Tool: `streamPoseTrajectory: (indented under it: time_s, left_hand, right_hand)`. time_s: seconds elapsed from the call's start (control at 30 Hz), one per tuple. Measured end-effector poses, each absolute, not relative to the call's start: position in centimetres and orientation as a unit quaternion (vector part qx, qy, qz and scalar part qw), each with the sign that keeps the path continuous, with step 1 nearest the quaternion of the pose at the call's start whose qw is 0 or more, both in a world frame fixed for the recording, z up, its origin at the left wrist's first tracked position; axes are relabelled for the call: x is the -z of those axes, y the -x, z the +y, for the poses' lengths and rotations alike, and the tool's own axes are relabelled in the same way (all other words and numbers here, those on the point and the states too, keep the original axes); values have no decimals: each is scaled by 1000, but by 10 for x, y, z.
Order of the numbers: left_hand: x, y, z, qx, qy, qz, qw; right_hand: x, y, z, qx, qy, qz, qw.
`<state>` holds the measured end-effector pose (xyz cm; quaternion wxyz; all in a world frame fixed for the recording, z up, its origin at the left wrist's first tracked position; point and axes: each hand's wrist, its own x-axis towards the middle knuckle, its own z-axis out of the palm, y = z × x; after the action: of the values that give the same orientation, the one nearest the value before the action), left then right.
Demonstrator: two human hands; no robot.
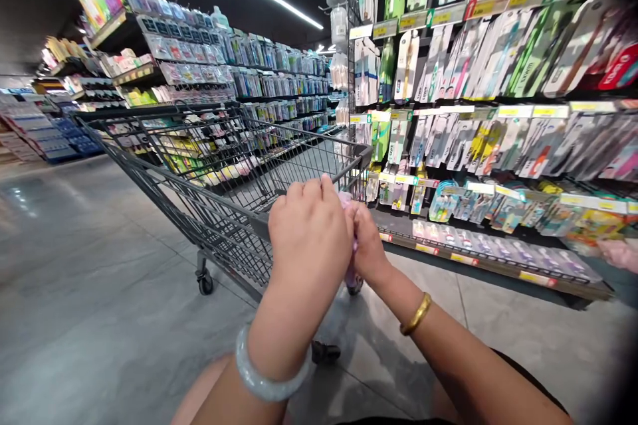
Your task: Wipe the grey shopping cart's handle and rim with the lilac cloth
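My left hand [310, 232], with a pale bangle at the wrist, is closed over the handle bar [260, 224] of a dark grey shopping cart [219, 232]. Its fingertips are hidden behind the bar side. Right beside it is my right hand [369, 249], which wears a gold bangle. Its fingers are bent round a small lilac object [351, 273] that shows above and below the grip, between the two hands. What kind of thing it is cannot be made out. Nothing can be seen inside the visible part of the cart basket.
Hanging packs, toothbrush-like, fill the shelf rack [448, 80] on the right. Its low ledge [478, 257] holds a row of small packs. Another stocked rack [279, 73] stands behind the cart. A pink shape, blurred, is at the right edge. Grey floor [100, 279] lies left.
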<state>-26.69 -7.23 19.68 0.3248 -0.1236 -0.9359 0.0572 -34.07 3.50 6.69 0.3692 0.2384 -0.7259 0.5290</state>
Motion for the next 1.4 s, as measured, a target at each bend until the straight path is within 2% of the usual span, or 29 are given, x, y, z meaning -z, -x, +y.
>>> streamPoseTrajectory:
  time_s: [0.17, 0.37, 0.57, 0.7, 0.83, 0.93, 1.03, 1.17, 1.3, 1.4]
  left_hand:
    - [-196, 270, -83, -87, 122, -926, 348]
    - [-207, 265, -95, -85, 95, -933, 337]
    - [-211, 263, -101, -49, 89, -939, 328]
    - [-201, 275, -86, -22, 135, -923, 358]
    - [-192, 287, -77, -46, 90, -927, 362]
    - [-190, 289, -77, -71, 92, -927, 356]
    - [-188, 289, -78, -86, 94, -925, 359]
    - [-187, 291, -77, -106, 92, -922, 360]
    - [-189, 292, -78, -107, 87, -927, 349]
    - [-190, 292, -79, -105, 90, -927, 350]
  right_hand:
    - [-67, 346, 55, -513, -174, -753, 374]
    - [-99, 330, 44, -437, -285, -749, 407]
    - [-72, 352, 52, -482, -195, -777, 354]
    - [-103, 347, 40, -492, -252, -743, 379]
    - [-124, 353, 34, -484, -275, -737, 384]
    - [-105, 368, 45, -466, -249, -758, 382]
    - [-79, 380, 55, -512, -177, -755, 369]
    - [-87, 378, 53, -557, -125, -736, 363]
    - [-116, 363, 43, -548, -210, -708, 393]
    - [-107, 368, 45, -533, -223, -714, 397]
